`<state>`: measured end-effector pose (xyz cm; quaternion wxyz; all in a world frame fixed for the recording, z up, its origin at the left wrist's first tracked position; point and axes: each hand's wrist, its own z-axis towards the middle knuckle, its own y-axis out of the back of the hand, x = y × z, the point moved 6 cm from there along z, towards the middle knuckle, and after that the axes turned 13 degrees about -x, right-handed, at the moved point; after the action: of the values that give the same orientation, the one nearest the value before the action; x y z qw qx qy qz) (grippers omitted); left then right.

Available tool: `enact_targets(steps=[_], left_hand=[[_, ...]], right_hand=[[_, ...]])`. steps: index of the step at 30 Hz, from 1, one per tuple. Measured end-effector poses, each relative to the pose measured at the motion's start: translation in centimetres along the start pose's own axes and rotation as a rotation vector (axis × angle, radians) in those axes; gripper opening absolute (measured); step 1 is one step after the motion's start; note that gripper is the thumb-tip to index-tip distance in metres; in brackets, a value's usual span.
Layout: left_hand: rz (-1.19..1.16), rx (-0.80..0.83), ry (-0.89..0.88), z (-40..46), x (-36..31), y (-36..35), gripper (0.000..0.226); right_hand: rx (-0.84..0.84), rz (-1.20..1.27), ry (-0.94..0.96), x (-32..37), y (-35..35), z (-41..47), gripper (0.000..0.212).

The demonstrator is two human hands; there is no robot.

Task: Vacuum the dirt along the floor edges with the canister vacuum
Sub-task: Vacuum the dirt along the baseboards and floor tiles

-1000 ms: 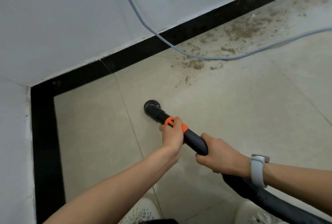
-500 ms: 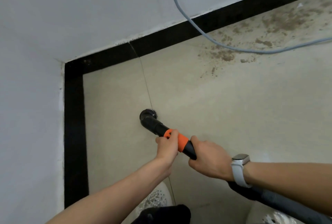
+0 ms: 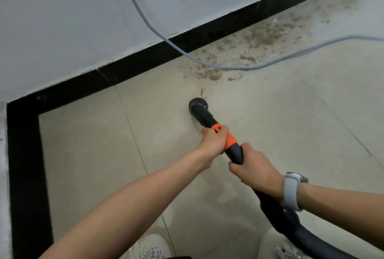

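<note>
A black vacuum nozzle [image 3: 198, 106] with an orange collar [image 3: 229, 140] points down onto the beige floor tile, just short of a trail of brown dirt [image 3: 209, 73]. My left hand [image 3: 214, 141] grips the tube at the orange collar. Behind it, my right hand [image 3: 256, 168] grips the black tube where the corrugated hose [image 3: 291, 223] begins. More dirt [image 3: 268, 36] is spread along the black skirting [image 3: 207, 34] toward the upper right.
A grey power cord [image 3: 145, 21] hangs down the white wall and runs across the dirty floor to the right. The skirting turns a corner at the left [image 3: 22, 134]. My white shoes [image 3: 151, 246] show at the bottom edge.
The nozzle has moved away from the tile joint toward the right and now sits just below the dirt trail; both hands kept their grip. The camera view swung back left.
</note>
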<state>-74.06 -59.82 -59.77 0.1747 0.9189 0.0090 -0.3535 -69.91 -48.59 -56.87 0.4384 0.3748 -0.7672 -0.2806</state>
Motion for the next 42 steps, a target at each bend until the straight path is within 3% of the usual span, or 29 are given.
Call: enact_targets(steps=[6, 11, 18, 27, 30, 35, 42], left_hand=[[-0.063, -0.070, -0.005, 2.2, 0.0, 2.0, 0.033], [-0.106, -0.129, -0.009, 4.8, -1.2, 4.3, 0.042], [-0.062, -0.036, 0.010, 5.4, -1.5, 2.0, 0.043], [0.014, 0.126, -0.120, 3.8, -7.0, -5.6, 0.052], [0.059, 0.180, -0.155, 2.8, -7.6, -7.3, 0.048], [0.041, 0.032, -0.145, 3.9, -7.1, -4.5, 0.033], [0.008, -0.145, -0.139, 6.1, -6.2, 2.0, 0.045]], right_hand=[[0.053, -0.095, 0.046, -0.2, -1.2, 0.0, 0.026], [0.026, 0.031, 0.122, 3.2, -2.1, 1.2, 0.031], [0.039, 0.170, 0.051, 1.0, -1.3, 1.9, 0.032], [-0.225, 0.134, -0.104, -2.5, 2.9, 4.5, 0.031], [-0.237, 0.172, -0.138, -3.2, 3.2, 5.4, 0.030], [-0.102, 0.149, -0.016, -1.4, 2.0, 6.4, 0.027], [0.026, 0.180, 0.115, 4.4, -0.8, 6.6, 0.025]])
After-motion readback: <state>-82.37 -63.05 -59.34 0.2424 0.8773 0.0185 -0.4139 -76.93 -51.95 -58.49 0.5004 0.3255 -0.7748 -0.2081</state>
